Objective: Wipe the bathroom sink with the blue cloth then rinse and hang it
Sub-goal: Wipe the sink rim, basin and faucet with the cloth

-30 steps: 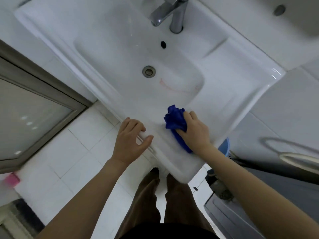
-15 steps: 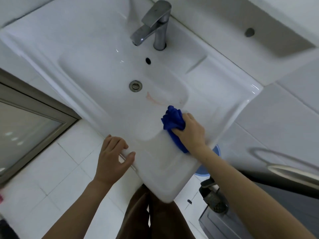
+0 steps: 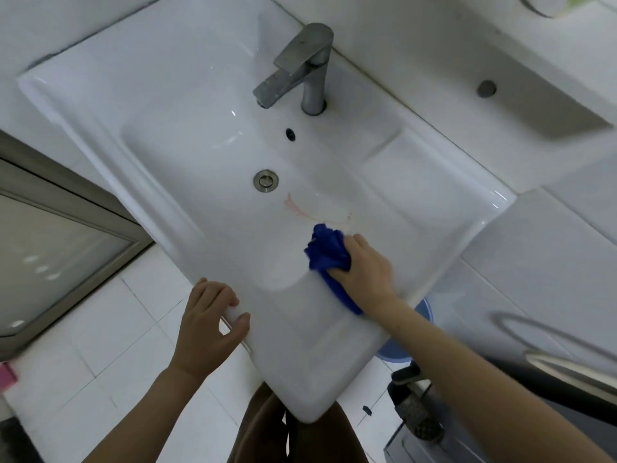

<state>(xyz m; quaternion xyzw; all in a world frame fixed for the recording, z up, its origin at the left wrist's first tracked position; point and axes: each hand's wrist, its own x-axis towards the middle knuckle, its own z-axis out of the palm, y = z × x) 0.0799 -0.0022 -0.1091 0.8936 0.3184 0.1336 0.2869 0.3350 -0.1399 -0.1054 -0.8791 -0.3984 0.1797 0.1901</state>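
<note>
The white bathroom sink [image 3: 187,105] fills the middle of the view, with a grey tap [image 3: 300,66] at the back and a metal drain [image 3: 265,180] in the basin. A faint reddish smear [image 3: 297,208] marks the basin just below the drain. My right hand [image 3: 365,270] presses a bunched blue cloth [image 3: 325,252] against the basin's near right slope, close to the smear. My left hand [image 3: 208,329] grips the sink's front rim, thumb on top and fingers curled over the edge.
A metal-framed glass door [image 3: 66,248] stands at the left over white floor tiles. A blue basin [image 3: 417,332] sits under the sink's right corner, beside a dark brush [image 3: 417,409] and a grey appliance with a metal bar [image 3: 567,365]. A white shelf [image 3: 500,95] runs behind the tap.
My right hand has pushed the blue cloth from the front rim up into the basin toward the smear. The left hand keeps its hold on the rim. The view has tilted up.
</note>
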